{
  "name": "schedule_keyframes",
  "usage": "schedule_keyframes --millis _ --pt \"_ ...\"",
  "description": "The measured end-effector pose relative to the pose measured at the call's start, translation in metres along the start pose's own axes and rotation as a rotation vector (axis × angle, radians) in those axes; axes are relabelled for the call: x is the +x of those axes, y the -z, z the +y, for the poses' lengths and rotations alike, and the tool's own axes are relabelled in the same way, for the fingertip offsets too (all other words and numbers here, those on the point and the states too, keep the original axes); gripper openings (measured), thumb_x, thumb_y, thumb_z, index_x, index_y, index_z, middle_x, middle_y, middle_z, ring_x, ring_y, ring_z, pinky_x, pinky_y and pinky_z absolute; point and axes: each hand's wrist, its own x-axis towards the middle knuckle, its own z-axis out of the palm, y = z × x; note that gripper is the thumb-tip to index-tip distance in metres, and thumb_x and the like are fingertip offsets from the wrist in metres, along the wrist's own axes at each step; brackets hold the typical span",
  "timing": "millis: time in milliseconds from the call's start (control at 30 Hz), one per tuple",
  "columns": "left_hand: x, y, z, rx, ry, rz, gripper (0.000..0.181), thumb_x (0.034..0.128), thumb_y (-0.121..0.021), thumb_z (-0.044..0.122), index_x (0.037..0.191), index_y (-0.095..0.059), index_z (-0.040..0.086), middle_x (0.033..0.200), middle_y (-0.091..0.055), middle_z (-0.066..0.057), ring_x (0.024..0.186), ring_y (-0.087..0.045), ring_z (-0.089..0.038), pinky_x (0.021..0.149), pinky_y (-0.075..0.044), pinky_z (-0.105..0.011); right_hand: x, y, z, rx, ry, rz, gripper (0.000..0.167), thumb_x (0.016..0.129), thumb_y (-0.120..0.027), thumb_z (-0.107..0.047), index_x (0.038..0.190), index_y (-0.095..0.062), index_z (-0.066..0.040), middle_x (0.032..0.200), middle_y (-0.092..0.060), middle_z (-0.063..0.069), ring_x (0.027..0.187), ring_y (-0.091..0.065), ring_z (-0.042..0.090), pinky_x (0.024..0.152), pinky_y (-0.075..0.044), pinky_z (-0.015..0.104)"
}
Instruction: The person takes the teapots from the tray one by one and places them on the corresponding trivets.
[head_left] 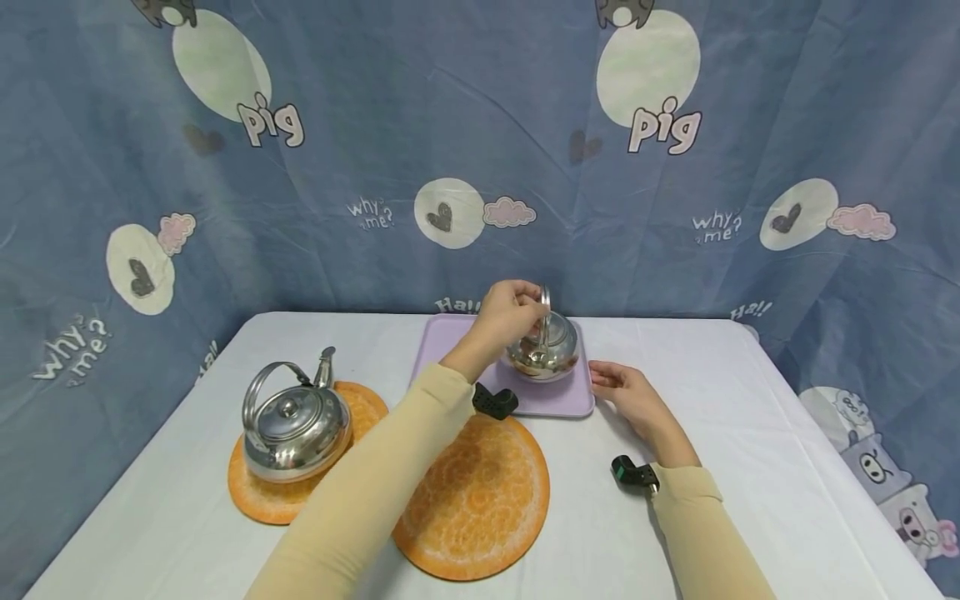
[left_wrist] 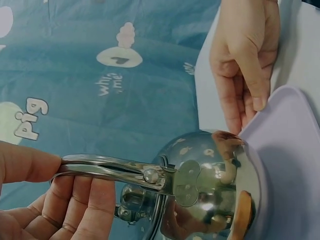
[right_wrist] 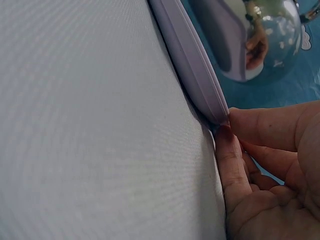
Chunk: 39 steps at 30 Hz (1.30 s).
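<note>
My left hand [head_left: 512, 315] grips the upright handle of a small shiny metal kettle [head_left: 551, 354]. That kettle is over the right part of a lilac tray [head_left: 457, 335]; whether its base touches the tray I cannot tell. In the left wrist view, the fingers [left_wrist: 100, 200] curl round the handle, thumb on the other side. At the tray's right edge, my right hand [head_left: 633, 404] pinches the rim; the right wrist view has its thumb [right_wrist: 265, 125] above and a finger beneath. A second metal kettle [head_left: 296, 429] stands at the left, handle up.
Under the second kettle lies a round orange mat [head_left: 251, 492]. Another orange mat [head_left: 476, 508] lies in front of the tray, partly behind the left sleeve [head_left: 390, 467]. A white cloth covers the table [head_left: 750, 433], with a blue printed curtain [head_left: 480, 125] behind it.
</note>
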Motion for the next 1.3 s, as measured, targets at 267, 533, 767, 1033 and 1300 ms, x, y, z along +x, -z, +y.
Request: schedule_keyframes --millis 267,533,767,1033,1300 --pt "-0.017 0.014 0.009 -0.032 -0.047 -0.033 0.031 0.1018 -0.070 0.006 0.131 -0.067 -0.004 0.087 -0.072 -0.004 0.073 -0.068 -0.013 0.074 -0.066 -0.027 0.000 0.000 0.001 -0.003 0.000 -0.011 0.052 0.106 -0.059 0.002 0.155 -0.045 0.013 0.150 -0.056 0.034 0.140 -0.056 0.038 0.091 -0.047 0.004" --pt "-0.037 0.027 0.013 -0.046 -0.093 -0.056 0.035 0.1011 -0.070 0.004 0.134 -0.065 -0.005 0.083 -0.071 -0.003 0.071 -0.066 -0.013 0.073 -0.066 -0.028 -0.001 0.001 0.001 -0.010 0.001 -0.019 0.053 0.107 -0.058 0.001 0.155 -0.044 0.014 0.151 -0.055 0.034 0.139 -0.056 0.037 0.091 -0.046 0.003" --pt "-0.061 0.041 0.012 -0.064 -0.106 -0.087 0.035 0.1012 -0.070 0.005 0.135 -0.065 -0.004 0.084 -0.071 -0.003 0.074 -0.068 -0.015 0.075 -0.066 -0.030 0.001 0.001 0.003 -0.008 0.009 -0.017 0.052 0.106 -0.059 0.001 0.155 -0.045 0.014 0.149 -0.056 0.034 0.131 -0.060 0.025 0.091 -0.048 0.003" --pt "-0.086 0.053 0.010 -0.084 -0.091 -0.102 0.038 0.1018 -0.070 0.005 0.139 -0.064 -0.002 0.091 -0.072 -0.005 0.082 -0.070 -0.016 0.082 -0.068 -0.034 0.001 0.001 0.002 -0.015 0.015 -0.015 0.052 0.106 -0.060 0.001 0.154 -0.045 0.014 0.148 -0.057 0.033 0.121 -0.061 0.012 0.091 -0.048 0.003" --pt "-0.108 0.063 0.005 -0.070 -0.110 -0.139 0.039 0.1024 -0.070 0.006 0.140 -0.063 -0.001 0.092 -0.073 -0.007 0.084 -0.073 -0.018 0.086 -0.069 -0.038 0.000 0.001 0.002 -0.016 0.015 -0.015 0.053 0.106 -0.060 0.001 0.154 -0.044 0.015 0.149 -0.056 0.034 0.125 -0.060 0.017 0.091 -0.048 0.003"
